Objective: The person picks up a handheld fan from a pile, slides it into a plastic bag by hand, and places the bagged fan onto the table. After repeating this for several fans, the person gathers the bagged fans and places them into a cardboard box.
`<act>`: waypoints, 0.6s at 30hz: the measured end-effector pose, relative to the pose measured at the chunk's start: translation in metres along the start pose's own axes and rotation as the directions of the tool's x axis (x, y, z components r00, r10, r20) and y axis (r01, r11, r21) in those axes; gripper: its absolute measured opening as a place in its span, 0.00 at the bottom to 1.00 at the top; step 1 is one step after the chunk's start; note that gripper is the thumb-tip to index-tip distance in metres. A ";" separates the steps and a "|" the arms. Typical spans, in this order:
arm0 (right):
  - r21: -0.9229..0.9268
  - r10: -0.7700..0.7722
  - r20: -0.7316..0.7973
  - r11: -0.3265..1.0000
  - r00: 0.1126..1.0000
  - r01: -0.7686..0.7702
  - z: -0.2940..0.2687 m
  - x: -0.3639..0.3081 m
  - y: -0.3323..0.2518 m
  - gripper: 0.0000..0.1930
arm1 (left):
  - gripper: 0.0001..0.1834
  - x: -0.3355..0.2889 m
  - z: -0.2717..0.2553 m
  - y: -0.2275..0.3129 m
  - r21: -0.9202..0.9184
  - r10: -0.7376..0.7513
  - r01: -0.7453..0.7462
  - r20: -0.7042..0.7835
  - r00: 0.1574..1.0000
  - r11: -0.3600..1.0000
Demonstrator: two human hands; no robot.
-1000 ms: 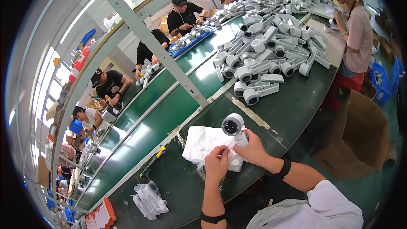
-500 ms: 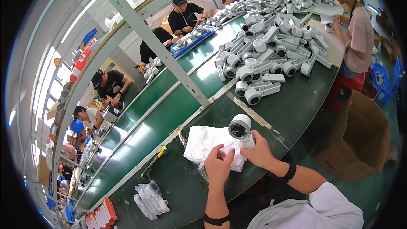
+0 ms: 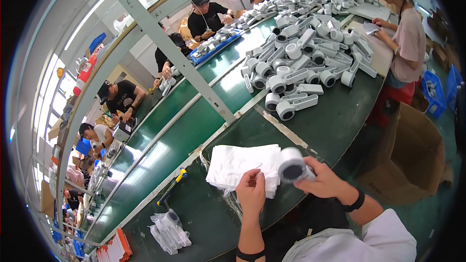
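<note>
My right hand (image 3: 324, 178) is closed around the handle of a grey hair-dryer-shaped device (image 3: 291, 165). Its round barrel head has a dark opening facing me and is slightly blurred. The device is held up beside the right edge of a stack of thin white plastic bags (image 3: 228, 162) on the green table. Over the front of that stack is my left hand (image 3: 251, 191), its fingers curled and thumb and forefinger close together. Whether a bag edge is pinched between them cannot be made out.
A large heap of similar grey devices (image 3: 301, 63) covers the far table. Several bagged devices (image 3: 170, 230) lie at left, near a yellow-and-black tool (image 3: 172, 187) and orange-edged papers (image 3: 115, 247). A metal post (image 3: 179, 58) rises behind; an open carton (image 3: 412, 155) stands right. Co-workers sit around.
My right hand has moved right with the device, away from above the bags. My left fingers have drawn closer together. The view has shifted slightly, and the stack shows more fully.
</note>
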State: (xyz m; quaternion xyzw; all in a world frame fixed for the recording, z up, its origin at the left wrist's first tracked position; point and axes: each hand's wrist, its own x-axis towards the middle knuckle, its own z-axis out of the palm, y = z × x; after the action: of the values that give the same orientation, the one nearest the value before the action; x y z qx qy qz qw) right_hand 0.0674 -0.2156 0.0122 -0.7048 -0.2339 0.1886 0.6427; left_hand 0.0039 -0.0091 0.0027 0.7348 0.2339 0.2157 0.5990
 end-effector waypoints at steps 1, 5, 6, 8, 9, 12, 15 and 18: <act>0.026 -0.013 0.190 1.000 0.982 0.008 -0.008 0.000 -0.007 0.28 | 0.09 -0.001 0.000 0.001 -0.011 0.015 -0.015 0.033 0.999 1.000; -0.239 0.282 0.496 0.954 0.821 -0.184 -0.024 0.016 -0.029 0.46 | 0.09 -0.001 0.004 0.010 -0.026 0.043 -0.041 0.085 0.995 0.999; -0.278 0.317 0.526 0.941 0.790 -0.193 -0.024 0.021 -0.023 0.51 | 0.09 -0.001 0.001 0.008 0.001 0.029 -0.029 0.106 0.994 1.000; -0.296 0.338 0.556 0.934 0.760 -0.199 -0.022 0.028 -0.029 0.51 | 0.09 -0.002 -0.009 0.005 0.034 0.014 -0.019 0.122 0.992 0.999; -0.316 0.362 0.584 0.926 0.727 -0.208 -0.022 0.033 -0.032 0.52 | 0.10 -0.003 -0.014 0.003 0.043 0.039 -0.046 0.147 0.988 0.998; -0.322 0.380 0.656 0.922 0.653 -0.213 -0.023 0.043 -0.026 0.51 | 0.10 -0.007 -0.024 0.000 0.078 0.052 -0.069 0.198 0.979 0.995; -0.326 0.345 0.667 0.932 0.661 -0.158 -0.019 0.052 -0.020 0.48 | 0.10 -0.009 -0.034 -0.001 0.095 0.029 -0.051 0.221 0.975 0.994; -0.302 0.347 0.662 0.935 0.665 -0.188 -0.020 0.054 -0.020 0.44 | 0.10 -0.010 -0.039 0.003 0.099 0.021 -0.048 0.255 0.967 0.994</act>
State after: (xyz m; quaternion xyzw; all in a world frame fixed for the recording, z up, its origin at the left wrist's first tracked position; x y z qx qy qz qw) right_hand 0.1215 -0.1996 0.0365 -0.6683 -0.3731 0.5106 0.3918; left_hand -0.0273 0.0144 0.0125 0.7906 0.1535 0.1180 0.5809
